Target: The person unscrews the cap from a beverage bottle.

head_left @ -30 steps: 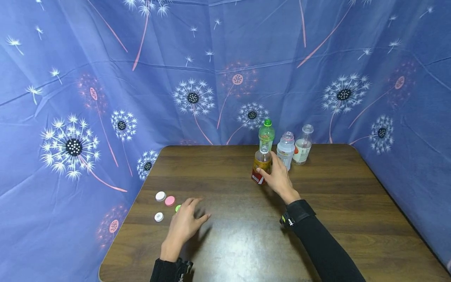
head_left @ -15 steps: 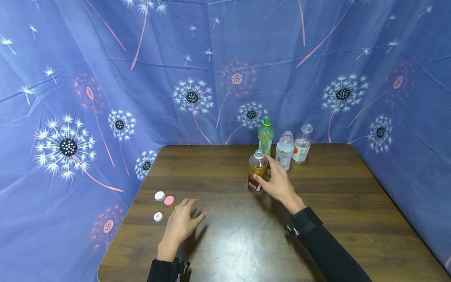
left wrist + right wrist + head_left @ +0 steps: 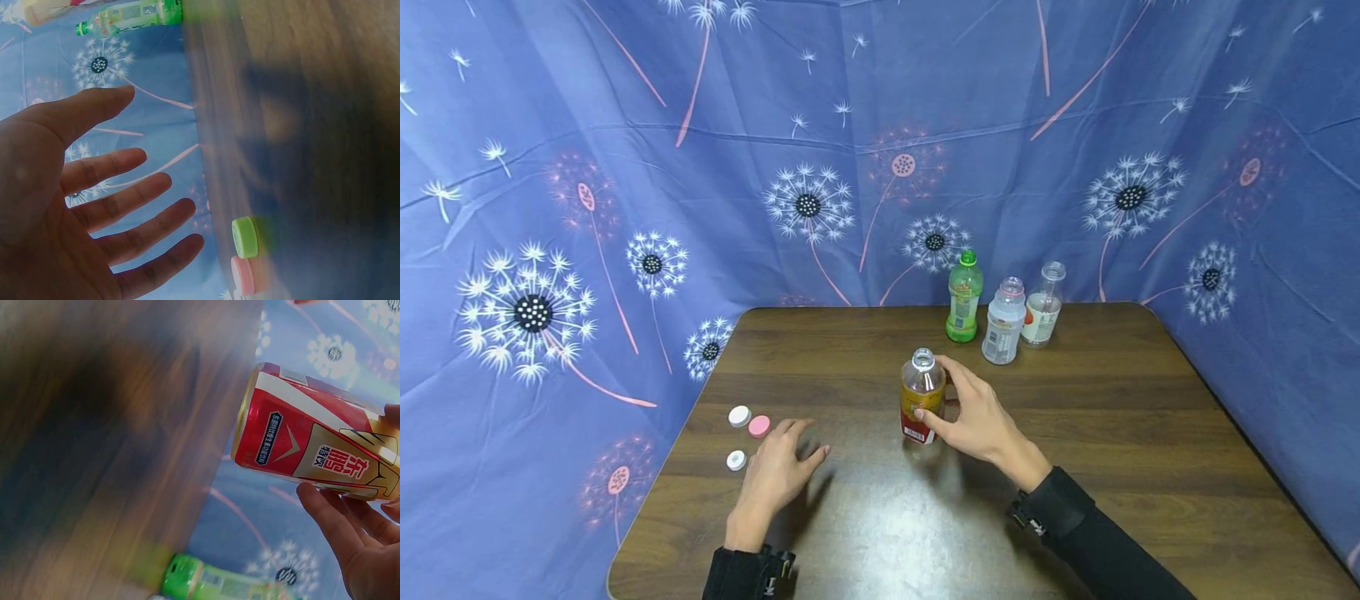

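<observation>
Black-sleeved right hand (image 3: 981,417): reaching diagonally inward from the lower right, thumb across the near side and fingers round the far side of a red-and-gold bottle (image 3: 312,434), gripping it.
Gripped bottle: upright, close to the middle of the wooden table (image 3: 1150,467), its clear neck uppermost; whether its base touches the wood cannot be told.
Left hand (image 3: 775,471): back turned up toward the head camera, fingers loosely spread, thumb well apart, grasping nothing; it hangs above the table.
Green cap (image 3: 245,237): on the wood, hidden by the left hand in the head view, just beside the pink cap (image 3: 759,426).
White caps: one (image 3: 740,416) just beside the pink cap, another (image 3: 736,460) nearer the person.
Back of the table, right of centre: green bottle (image 3: 964,300), pale bottle (image 3: 1002,329) and clear bottle with a white label (image 3: 1042,312), all upright.
Behind everything: blue cloth (image 3: 715,183) printed with white and pink dandelions.
</observation>
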Demonstrator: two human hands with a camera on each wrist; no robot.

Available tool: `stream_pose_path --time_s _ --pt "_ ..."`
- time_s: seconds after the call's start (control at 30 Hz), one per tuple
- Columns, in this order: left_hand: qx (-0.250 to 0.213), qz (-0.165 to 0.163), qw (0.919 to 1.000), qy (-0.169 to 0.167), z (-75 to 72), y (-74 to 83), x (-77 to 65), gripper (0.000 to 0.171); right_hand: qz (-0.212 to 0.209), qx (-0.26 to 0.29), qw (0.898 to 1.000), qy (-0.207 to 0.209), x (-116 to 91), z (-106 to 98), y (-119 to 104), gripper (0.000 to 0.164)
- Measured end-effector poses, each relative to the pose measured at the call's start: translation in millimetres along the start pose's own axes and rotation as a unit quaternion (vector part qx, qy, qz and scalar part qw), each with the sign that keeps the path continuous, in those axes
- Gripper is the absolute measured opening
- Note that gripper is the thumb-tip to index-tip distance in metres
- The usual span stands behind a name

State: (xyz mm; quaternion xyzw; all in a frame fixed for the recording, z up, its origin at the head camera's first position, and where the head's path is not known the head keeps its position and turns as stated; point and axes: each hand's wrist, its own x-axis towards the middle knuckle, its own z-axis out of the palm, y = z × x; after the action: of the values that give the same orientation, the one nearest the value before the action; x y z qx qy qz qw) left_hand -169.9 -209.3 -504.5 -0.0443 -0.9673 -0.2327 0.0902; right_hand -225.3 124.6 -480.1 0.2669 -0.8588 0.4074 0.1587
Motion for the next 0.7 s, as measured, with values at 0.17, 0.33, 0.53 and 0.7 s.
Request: stream_pose_path --time_s 0.17,0.33,0.53,0.7 --pt "0.003 0.005 1.0000 0.007 -2.2 -7.1 -2.2 0.053 -0.008 0.026 0.999 -0.031 -9.5 9.2 -15.8 0.083" --pt "0.004 0.001 0.9999 0.012 -8.2 -15.3 -2.9 0.052 -0.025 0.025 0.998 -0.060 -20.0 19.3 -25.9 0.084" --pt "0.014 -0.010 0.9998 0.011 -14.7 -26.2 -2.5 0.053 -0.028 0.015 0.996 -0.082 -30.7 27.4 -33.6 0.085" --pt "0.017 -0.024 0.9995 0.010 -18.0 -37.7 -3.6 0.054 -0.027 0.007 0.996 -0.087 -36.7 29.9 -38.5 0.084"
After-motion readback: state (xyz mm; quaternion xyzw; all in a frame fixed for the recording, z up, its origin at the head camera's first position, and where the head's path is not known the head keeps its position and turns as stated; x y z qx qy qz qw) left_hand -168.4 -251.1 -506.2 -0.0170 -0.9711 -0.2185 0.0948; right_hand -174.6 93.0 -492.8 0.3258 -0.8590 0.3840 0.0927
